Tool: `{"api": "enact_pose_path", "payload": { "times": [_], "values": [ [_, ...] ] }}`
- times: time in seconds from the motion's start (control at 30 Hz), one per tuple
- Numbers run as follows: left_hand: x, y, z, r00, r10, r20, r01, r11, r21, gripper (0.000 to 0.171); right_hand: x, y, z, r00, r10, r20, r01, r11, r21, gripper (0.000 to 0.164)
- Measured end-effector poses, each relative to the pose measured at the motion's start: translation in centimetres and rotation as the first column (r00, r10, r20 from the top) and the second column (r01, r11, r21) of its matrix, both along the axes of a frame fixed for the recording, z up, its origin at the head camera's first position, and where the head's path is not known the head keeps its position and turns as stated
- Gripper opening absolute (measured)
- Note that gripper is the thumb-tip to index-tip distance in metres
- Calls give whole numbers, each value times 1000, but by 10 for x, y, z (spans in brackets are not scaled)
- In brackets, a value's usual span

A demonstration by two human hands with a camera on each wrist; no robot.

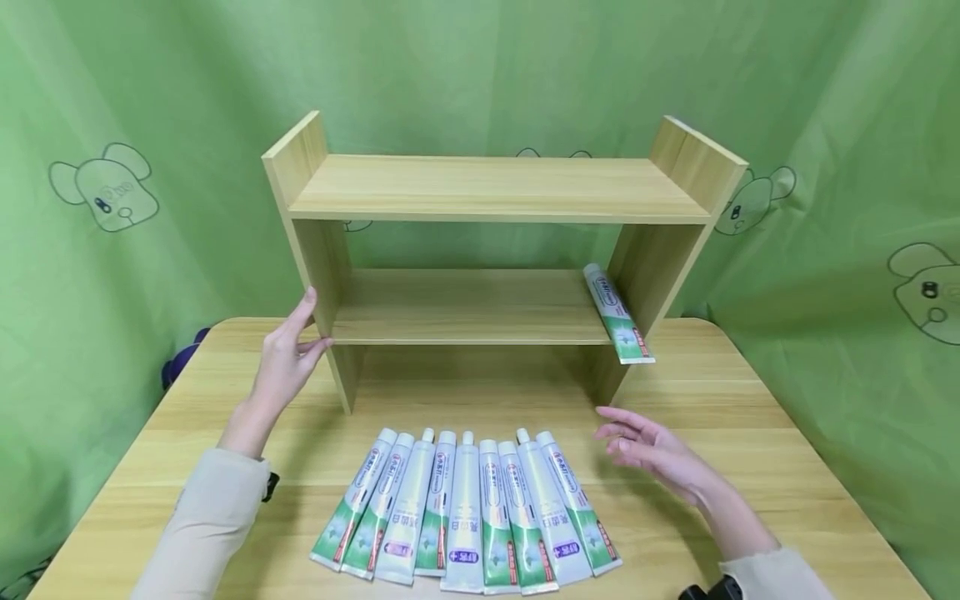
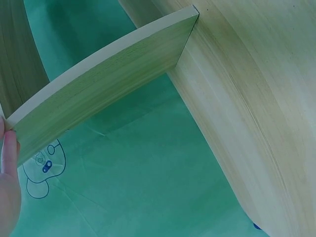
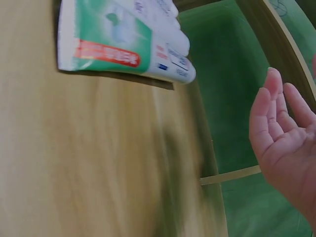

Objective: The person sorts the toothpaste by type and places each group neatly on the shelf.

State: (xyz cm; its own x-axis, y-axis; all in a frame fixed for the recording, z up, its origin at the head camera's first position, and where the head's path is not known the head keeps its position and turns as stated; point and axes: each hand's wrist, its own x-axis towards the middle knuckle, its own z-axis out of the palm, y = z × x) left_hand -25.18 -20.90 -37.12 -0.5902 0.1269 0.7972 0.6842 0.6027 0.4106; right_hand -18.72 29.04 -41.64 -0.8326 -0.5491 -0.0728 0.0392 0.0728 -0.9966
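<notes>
My left hand (image 1: 285, 358) grips the left side panel of a wooden shelf rack (image 1: 495, 190), its fingers at the front edge near the middle board. In the left wrist view the fingertips (image 2: 9, 153) are at the end of that board (image 2: 103, 84). My right hand (image 1: 656, 450) is held above the table, right of the toothpaste tubes, with relaxed fingers and nothing in it. A green-and-white toothpaste tube (image 1: 618, 317) lies at the right end of the middle board, its flat end sticking out over the front edge.
Several toothpaste tubes (image 1: 465, 517) lie fanned side by side on the wooden table (image 1: 750, 400) in front of the rack, caps pointing toward it. Some are green and white, others pale with purple marks. A green curtain (image 1: 480, 75) with cartoon heads hangs behind.
</notes>
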Motion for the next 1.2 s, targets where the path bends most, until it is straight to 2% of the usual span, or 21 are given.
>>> {"api": "enact_pose_path", "payload": {
  "times": [0.33,0.53,0.73,0.9,1.07,1.2],
  "values": [
    [1,1,-1,1000,-10,-6,10,1000,-1,86,5,-4,-14,995,98,10,-98,994,51,49],
    [0,1,-1,1000,-18,-9,18,1000,7,88,10,-9,-20,993,114,29,-116,989,89,55],
    [0,1,-2,1000,-19,2,19,1000,22,88,13,-11,-24,988,144,56,-147,986,73,58],
    [0,2,-3,999,-27,-22,27,999,32,91,15,-12,-26,987,142,79,-147,987,63,61],
    [0,2,-4,999,-26,-36,27,999,33,94,18,-16,-29,984,169,49,-171,983,62,63],
    [1,2,-4,999,-21,-25,22,999,31,92,20,-18,-29,985,173,13,-174,979,109,64]
  ]
}}
